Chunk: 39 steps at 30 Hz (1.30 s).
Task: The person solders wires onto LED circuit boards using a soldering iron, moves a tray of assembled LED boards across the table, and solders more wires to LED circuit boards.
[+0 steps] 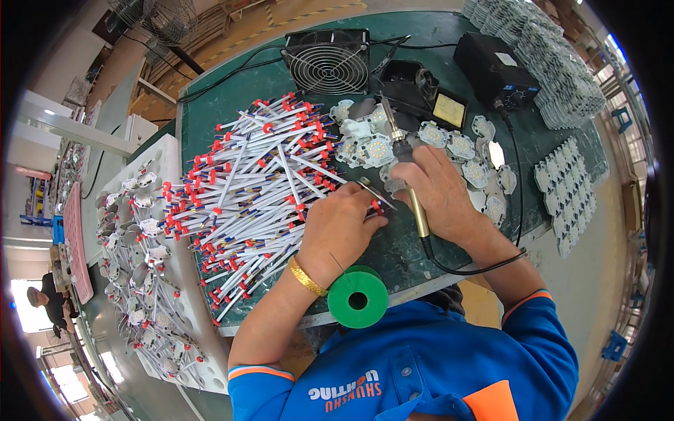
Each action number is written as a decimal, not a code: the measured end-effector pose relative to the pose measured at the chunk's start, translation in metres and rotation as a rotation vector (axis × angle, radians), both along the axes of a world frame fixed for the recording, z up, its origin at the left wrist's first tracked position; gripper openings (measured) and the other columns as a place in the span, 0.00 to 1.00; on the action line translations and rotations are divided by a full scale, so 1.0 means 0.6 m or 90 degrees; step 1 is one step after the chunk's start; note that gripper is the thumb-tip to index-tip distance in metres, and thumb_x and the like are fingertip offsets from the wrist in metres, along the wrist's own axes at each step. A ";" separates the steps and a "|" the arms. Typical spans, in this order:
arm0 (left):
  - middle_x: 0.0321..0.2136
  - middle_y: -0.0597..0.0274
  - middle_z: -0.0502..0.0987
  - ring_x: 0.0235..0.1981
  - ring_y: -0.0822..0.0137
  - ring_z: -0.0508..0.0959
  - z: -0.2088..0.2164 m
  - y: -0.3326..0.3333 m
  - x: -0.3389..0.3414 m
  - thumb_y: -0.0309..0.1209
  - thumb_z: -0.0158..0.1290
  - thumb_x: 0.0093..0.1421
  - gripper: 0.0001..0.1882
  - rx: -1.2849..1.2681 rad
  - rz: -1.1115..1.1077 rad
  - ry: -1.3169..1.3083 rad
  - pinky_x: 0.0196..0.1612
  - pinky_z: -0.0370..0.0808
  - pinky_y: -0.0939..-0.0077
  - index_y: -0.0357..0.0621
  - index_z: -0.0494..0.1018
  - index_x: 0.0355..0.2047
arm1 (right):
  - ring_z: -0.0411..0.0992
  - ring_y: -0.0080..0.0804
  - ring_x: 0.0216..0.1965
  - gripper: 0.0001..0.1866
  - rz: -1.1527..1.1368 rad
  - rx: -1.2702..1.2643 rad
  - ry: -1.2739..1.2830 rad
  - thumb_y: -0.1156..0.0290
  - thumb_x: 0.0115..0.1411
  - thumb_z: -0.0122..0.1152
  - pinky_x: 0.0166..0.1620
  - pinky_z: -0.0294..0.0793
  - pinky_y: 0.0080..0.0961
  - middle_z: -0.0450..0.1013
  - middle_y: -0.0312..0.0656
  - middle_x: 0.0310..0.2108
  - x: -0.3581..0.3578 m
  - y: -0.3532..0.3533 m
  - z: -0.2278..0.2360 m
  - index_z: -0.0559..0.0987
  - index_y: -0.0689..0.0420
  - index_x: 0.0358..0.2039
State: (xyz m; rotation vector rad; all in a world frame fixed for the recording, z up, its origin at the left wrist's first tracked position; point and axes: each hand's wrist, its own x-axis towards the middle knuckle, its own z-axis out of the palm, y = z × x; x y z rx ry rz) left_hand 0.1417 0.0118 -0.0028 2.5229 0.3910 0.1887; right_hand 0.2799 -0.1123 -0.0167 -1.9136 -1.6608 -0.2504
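My right hand [437,191] is closed around a soldering iron [419,216], whose metal tip points away from me over the boards. Close beside it, my left hand [342,223] pinches what looks like an LED board [379,194] seen edge-on, with a small red piece at the fingertips. My fingers partly hide both. Left of that hand lies a big heap of white cables [260,182] with red ends. Beyond the hands, round LED boards [377,149] are spread on the green table. A green solder spool [373,298] is at the near edge, by my left wrist.
A fan [328,63] stands at the back, beside an iron holder with a yellow sponge [449,110]. A black soldering station [497,70] is at back right; its cord runs to my iron. Board panels [567,193] lie right. A white foam tray [165,165] carries wired boards at left.
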 end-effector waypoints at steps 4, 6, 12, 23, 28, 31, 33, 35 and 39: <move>0.24 0.53 0.72 0.24 0.54 0.73 -0.004 0.002 0.004 0.31 0.59 0.44 0.09 0.029 -0.026 0.053 0.29 0.70 0.66 0.44 0.77 0.28 | 0.65 0.42 0.30 0.20 0.009 -0.031 0.055 0.77 0.40 0.62 0.32 0.64 0.35 0.62 0.41 0.26 0.003 -0.005 -0.004 0.67 0.52 0.35; 0.24 0.58 0.74 0.25 0.62 0.75 0.005 0.011 -0.002 0.29 0.59 0.47 0.09 -0.061 -0.040 0.016 0.29 0.71 0.72 0.41 0.76 0.30 | 0.67 0.42 0.27 0.19 0.047 0.053 0.144 0.81 0.42 0.61 0.29 0.66 0.32 0.64 0.41 0.26 0.004 -0.004 -0.001 0.66 0.53 0.35; 0.24 0.69 0.73 0.24 0.80 0.71 0.010 0.035 -0.041 0.30 0.56 0.53 0.13 -0.743 0.040 -0.244 0.29 0.69 0.85 0.36 0.71 0.38 | 0.68 0.34 0.26 0.16 0.031 0.184 0.310 0.82 0.46 0.61 0.29 0.67 0.28 0.67 0.40 0.27 -0.014 -0.008 0.009 0.67 0.56 0.34; 0.24 0.62 0.75 0.18 0.78 0.67 -0.006 0.033 -0.057 0.33 0.48 0.60 0.09 -1.001 0.034 -0.228 0.20 0.61 0.88 0.43 0.69 0.39 | 0.60 0.20 0.23 0.18 0.037 0.181 0.430 0.79 0.48 0.61 0.27 0.61 0.18 0.63 0.37 0.29 -0.043 0.023 0.050 0.65 0.57 0.38; 0.23 0.61 0.75 0.18 0.80 0.66 -0.010 0.034 -0.056 0.30 0.52 0.58 0.09 -0.936 0.035 -0.235 0.20 0.60 0.89 0.43 0.69 0.38 | 0.60 0.19 0.24 0.17 0.051 0.197 0.407 0.79 0.49 0.60 0.27 0.61 0.17 0.63 0.37 0.29 -0.047 0.036 0.054 0.65 0.57 0.38; 0.23 0.62 0.76 0.18 0.80 0.67 -0.005 0.032 -0.057 0.30 0.54 0.56 0.10 -0.907 0.044 -0.217 0.20 0.61 0.89 0.42 0.69 0.37 | 0.61 0.20 0.24 0.16 0.067 0.222 0.430 0.79 0.50 0.59 0.28 0.62 0.18 0.64 0.38 0.29 -0.046 0.040 0.049 0.65 0.57 0.38; 0.24 0.63 0.76 0.20 0.81 0.69 -0.006 0.031 -0.057 0.29 0.55 0.55 0.10 -0.908 0.041 -0.197 0.21 0.62 0.89 0.42 0.70 0.36 | 0.61 0.21 0.24 0.16 0.059 0.213 0.412 0.79 0.50 0.59 0.28 0.63 0.18 0.64 0.38 0.29 -0.046 0.038 0.050 0.65 0.57 0.38; 0.24 0.63 0.76 0.20 0.81 0.69 -0.005 0.031 -0.056 0.30 0.55 0.55 0.10 -0.892 0.047 -0.192 0.22 0.62 0.89 0.42 0.70 0.36 | 0.62 0.22 0.25 0.16 0.048 0.204 0.396 0.79 0.50 0.59 0.29 0.63 0.19 0.64 0.38 0.29 -0.045 0.037 0.049 0.65 0.58 0.38; 0.24 0.64 0.77 0.21 0.82 0.69 -0.001 0.027 -0.055 0.30 0.55 0.55 0.10 -0.857 0.076 -0.178 0.23 0.63 0.89 0.42 0.71 0.37 | 0.61 0.24 0.24 0.16 0.046 0.216 0.409 0.78 0.49 0.60 0.29 0.62 0.19 0.65 0.39 0.29 -0.043 0.034 0.045 0.65 0.57 0.38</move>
